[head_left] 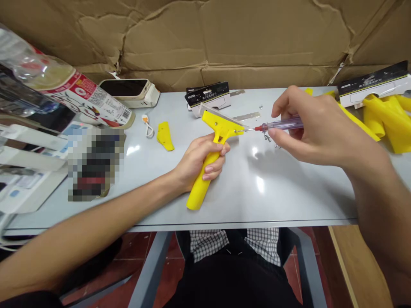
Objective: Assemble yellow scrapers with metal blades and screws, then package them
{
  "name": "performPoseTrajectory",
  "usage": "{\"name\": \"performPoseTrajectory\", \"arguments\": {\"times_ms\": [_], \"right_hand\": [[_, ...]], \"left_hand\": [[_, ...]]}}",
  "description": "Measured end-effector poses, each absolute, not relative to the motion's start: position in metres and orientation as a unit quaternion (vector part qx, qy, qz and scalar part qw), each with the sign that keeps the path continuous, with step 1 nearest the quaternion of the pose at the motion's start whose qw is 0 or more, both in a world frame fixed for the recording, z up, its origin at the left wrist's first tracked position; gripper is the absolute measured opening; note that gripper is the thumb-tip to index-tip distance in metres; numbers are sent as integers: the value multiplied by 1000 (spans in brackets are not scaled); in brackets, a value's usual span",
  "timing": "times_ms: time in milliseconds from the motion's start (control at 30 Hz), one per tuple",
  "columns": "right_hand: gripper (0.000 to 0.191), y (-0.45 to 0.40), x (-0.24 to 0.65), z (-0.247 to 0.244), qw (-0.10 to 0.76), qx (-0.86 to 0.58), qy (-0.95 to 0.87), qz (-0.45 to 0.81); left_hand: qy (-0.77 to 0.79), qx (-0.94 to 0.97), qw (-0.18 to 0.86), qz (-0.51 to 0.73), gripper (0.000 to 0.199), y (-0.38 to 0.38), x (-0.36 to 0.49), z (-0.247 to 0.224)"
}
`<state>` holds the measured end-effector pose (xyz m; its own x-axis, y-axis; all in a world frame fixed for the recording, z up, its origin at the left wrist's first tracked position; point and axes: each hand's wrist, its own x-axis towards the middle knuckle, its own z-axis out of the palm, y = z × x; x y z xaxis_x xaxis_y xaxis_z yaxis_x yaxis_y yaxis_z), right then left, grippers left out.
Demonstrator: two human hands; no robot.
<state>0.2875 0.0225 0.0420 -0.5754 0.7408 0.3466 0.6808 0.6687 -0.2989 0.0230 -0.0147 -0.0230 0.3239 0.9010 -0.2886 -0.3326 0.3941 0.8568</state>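
Observation:
My left hand (pixel 204 160) is wrapped round the handle of a yellow scraper (pixel 201 188), whose wide head points up and away. A metal blade lies along the far edge of that head. Between the fingers of my right hand (pixel 308 124) is a screwdriver (pixel 282 124) with a clear purple handle and a red collar. Its tip meets the right end of the scraper head, near a screw. Small screws (pixel 267 137) and nuts (pixel 278 146) lie on the table beneath the screwdriver. A loose blade (pixel 247 116) rests behind the scraper head.
A yellow plastic piece (pixel 165 136) and a short white cable (pixel 148 127) lie left of the scraper. Black-and-white packages (pixel 208 97) stand behind. Further left are a bottle (pixel 86 96) and a phone (pixel 125 89). Yellow parts (pixel 390 122) lie at the right. Cardboard (pixel 224 38) backs the table (pixel 154 184).

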Motion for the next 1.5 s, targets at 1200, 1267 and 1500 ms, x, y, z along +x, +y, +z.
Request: {"name": "performPoseTrajectory", "arguments": {"times_ms": [1200, 1267, 1500], "right_hand": [[23, 21, 284, 39, 225, -412, -882, 47], [26, 20, 283, 39, 213, -417, -883, 37], [27, 25, 286, 42, 171, -434, -883, 63]], "left_hand": [[403, 366, 724, 423, 13, -14, 24, -22], [402, 371, 725, 418, 13, -14, 23, -22], [400, 369, 730, 414, 14, -14, 23, -21]]}}
